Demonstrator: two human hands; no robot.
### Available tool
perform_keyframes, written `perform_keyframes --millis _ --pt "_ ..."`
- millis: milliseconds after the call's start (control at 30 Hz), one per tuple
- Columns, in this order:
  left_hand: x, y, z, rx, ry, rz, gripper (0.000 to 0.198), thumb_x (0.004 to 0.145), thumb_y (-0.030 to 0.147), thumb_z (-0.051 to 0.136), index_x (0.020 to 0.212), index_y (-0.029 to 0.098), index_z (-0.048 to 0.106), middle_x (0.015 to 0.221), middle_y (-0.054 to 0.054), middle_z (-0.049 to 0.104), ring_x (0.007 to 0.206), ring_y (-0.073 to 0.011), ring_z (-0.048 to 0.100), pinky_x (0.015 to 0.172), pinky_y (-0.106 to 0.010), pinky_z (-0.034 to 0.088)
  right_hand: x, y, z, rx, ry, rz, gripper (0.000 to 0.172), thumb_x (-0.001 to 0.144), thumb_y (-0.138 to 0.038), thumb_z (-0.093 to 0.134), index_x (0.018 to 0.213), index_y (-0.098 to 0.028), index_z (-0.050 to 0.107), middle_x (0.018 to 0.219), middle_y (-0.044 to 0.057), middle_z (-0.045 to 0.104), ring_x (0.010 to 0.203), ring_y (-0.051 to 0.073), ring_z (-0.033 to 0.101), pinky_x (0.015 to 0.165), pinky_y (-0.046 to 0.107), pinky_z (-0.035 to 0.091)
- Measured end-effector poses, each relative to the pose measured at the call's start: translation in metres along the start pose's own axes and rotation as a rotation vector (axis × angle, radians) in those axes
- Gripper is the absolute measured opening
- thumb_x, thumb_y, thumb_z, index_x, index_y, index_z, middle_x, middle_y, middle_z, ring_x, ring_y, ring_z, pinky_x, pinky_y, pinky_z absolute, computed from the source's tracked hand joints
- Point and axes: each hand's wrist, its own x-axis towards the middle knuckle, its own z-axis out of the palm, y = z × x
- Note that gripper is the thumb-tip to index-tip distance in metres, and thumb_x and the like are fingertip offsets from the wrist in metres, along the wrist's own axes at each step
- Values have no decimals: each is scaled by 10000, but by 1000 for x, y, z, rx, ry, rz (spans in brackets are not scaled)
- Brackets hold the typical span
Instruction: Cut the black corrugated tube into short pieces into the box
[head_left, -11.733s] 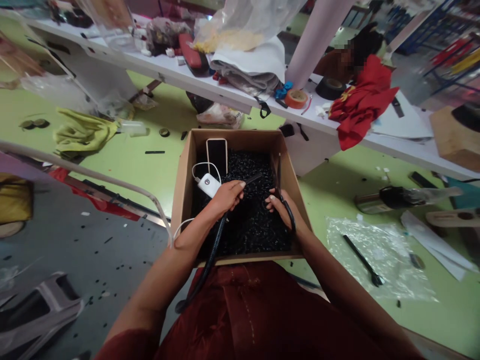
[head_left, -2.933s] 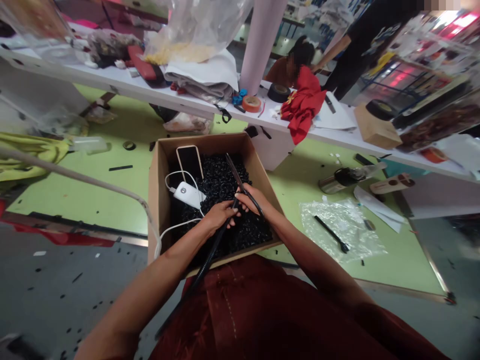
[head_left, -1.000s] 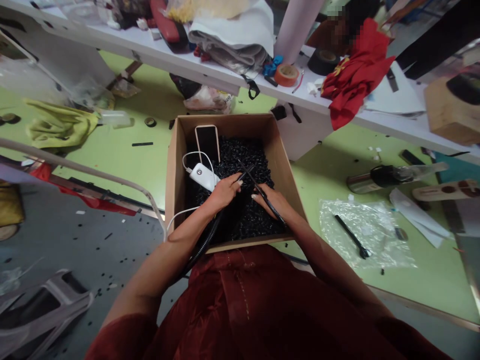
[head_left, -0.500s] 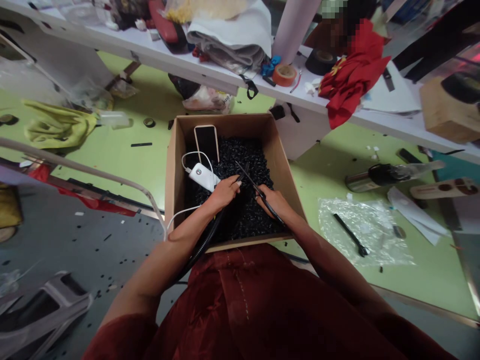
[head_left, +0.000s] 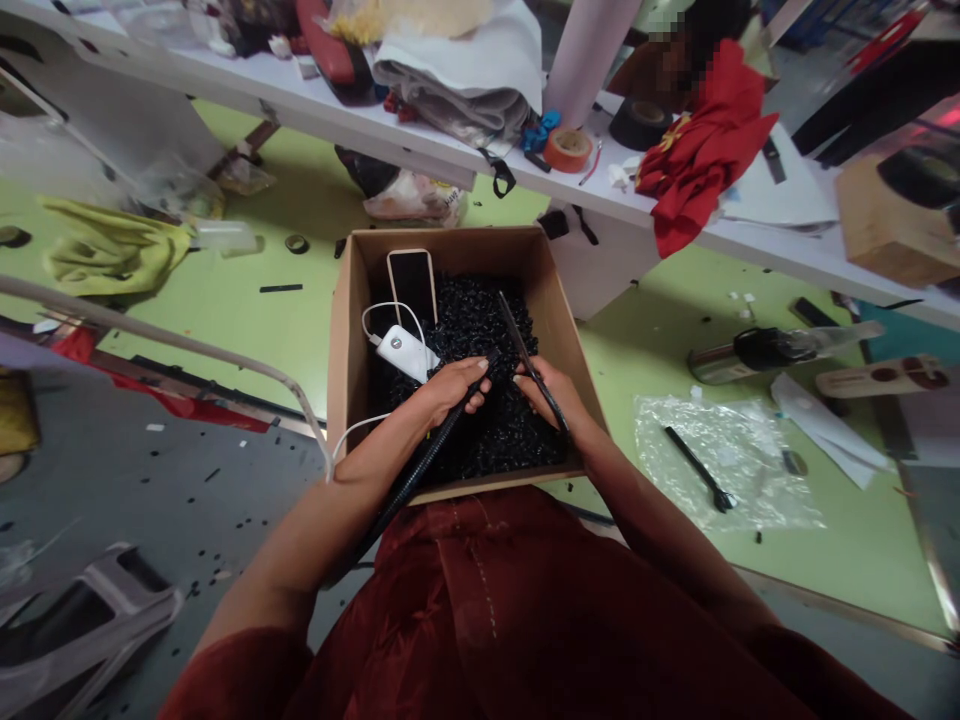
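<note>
My left hand is closed around a black corrugated tube, close to its upper end. From there the tube slants down past my left forearm. In my right hand are dark scissors, their blades pointing up and away, apart from the tube's end. Both hands are over an open cardboard box holding a heap of small black pieces. Inside its left part, a phone leans on the far wall, and a white power bank with a white cable lies on the pieces.
The box stands on a green tabletop. A raised white shelf behind it carries orange tape and a red cloth. To the right are a clear plastic bag and a bottle. A bent metal rod reaches the box's left side.
The scissors have swung from lying across the tube's end to pointing up, away from it. My left hand has shifted slightly right with the tube.
</note>
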Motion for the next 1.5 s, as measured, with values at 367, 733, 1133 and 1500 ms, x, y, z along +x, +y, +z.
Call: perform_keyframes --millis 367,733,1133,1500 --pt "-10 -4 12 127 -209 -99 263 921 336 442 830 114 550 634 3 515 350 -19 361 313 -142 211 -2 -15 -4 542 -99 48 319 740 -403 636 971 -226 507 676 -61 538 575 110 542 559 258 466" --pt "-9 -1 2 461 -211 24 335 756 238 671 1048 132 544 656 47 538 482 -57 515 462 -180 411 6 -3 -3 578 60 102 353 706 -397 652 976 -237 490 666 -75 489 538 97 505 532 255 450" --pt "-9 14 0 14 158 79 56 873 142 484 827 137 516 599 46 442 368 -15 335 321 -128 203 4 2 -6 240 63 26 423 841 -510 500 1137 -208 493 873 39 619 682 153 594 661 300 505" --pt "-9 20 -7 -257 155 61 148 910 148 428 763 157 425 574 45 427 356 -10 310 320 -109 176 -4 -15 3 -166 -160 -168 368 828 -382 557 1154 -211 572 991 60 690 881 220 638 782 324 469"
